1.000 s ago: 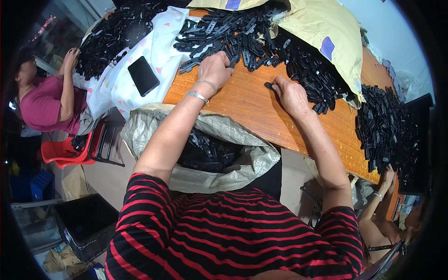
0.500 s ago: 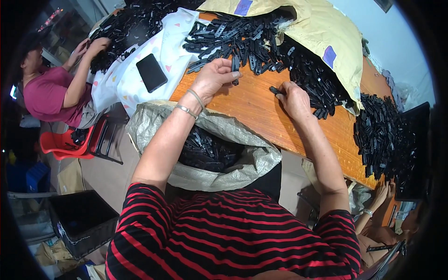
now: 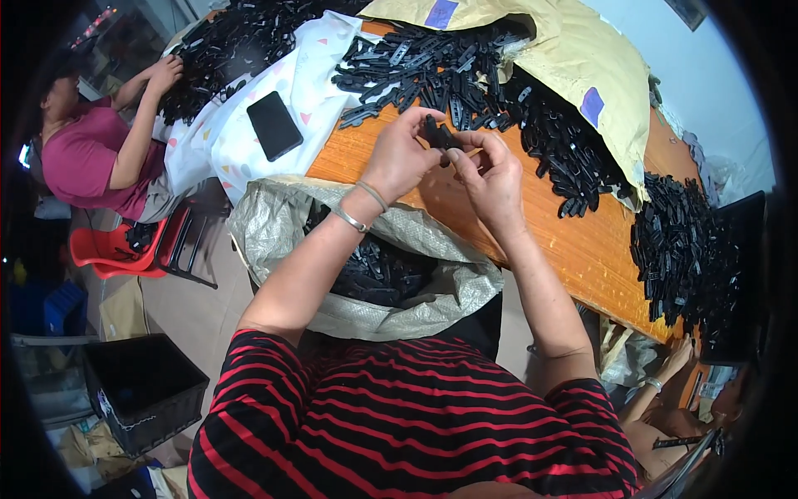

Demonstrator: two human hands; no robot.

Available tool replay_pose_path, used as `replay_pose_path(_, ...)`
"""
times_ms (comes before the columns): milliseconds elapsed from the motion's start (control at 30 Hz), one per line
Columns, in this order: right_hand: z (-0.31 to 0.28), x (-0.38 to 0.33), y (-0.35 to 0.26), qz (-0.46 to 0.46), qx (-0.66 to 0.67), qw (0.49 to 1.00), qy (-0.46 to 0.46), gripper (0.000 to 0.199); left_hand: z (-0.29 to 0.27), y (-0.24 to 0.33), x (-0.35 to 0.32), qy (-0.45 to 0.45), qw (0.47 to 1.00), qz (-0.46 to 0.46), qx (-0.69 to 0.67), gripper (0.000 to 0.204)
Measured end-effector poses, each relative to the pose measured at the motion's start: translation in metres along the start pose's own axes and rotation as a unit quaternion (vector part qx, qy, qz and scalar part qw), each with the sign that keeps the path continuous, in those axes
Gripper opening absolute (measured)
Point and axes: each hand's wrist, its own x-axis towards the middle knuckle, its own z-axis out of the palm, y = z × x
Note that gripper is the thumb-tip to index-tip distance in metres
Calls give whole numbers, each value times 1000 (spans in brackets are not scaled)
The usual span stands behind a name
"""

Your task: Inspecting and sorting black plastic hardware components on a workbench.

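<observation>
Over the wooden table, my left hand (image 3: 405, 155) pinches a slim black plastic piece (image 3: 438, 133) between thumb and fingers. My right hand (image 3: 492, 173) meets it from the other side, its thumb and fingers closed on a black part at the piece's lower end. Where the two parts touch is partly hidden by my fingertips. Beyond my hands lies a heap of long black plastic pieces (image 3: 424, 62). A second pile of smaller black pieces (image 3: 565, 158) spills from a tan paper sack (image 3: 582, 62) to the right.
An open woven sack (image 3: 449, 295) holding black pieces stands at the table's (image 3: 573, 258) near edge. A phone (image 3: 274, 125) rests on a white patterned sheet (image 3: 229, 158). Co-workers sit left and right. More black pieces (image 3: 673, 241) lie far right; a black crate (image 3: 150, 391) sits on the floor.
My right hand has moved left and up from the tabletop to meet my left hand, bringing its black part to the slim piece. My left hand has shifted slightly right.
</observation>
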Motion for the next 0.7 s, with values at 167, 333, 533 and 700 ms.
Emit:
replay_pose_path(167,9,-1,-3,-20,-20,999,18,19,-1,-1,-6,-15,1000,-8,-17,39)
replay_pose_path(333,8,-1,1,-34,-36,999,18,18,-15,-4,-6,-84,984,-75,-138,25)
replay_pose_path(533,9,-3,3,-30,-13,999,11,17,-22,-13,-9,-88,992,-41,-85,24)
replay_pose_path(700,10,-2,6,-27,-18,999,2,17,-19,-14,-8,-68,993,-31,-93,25)
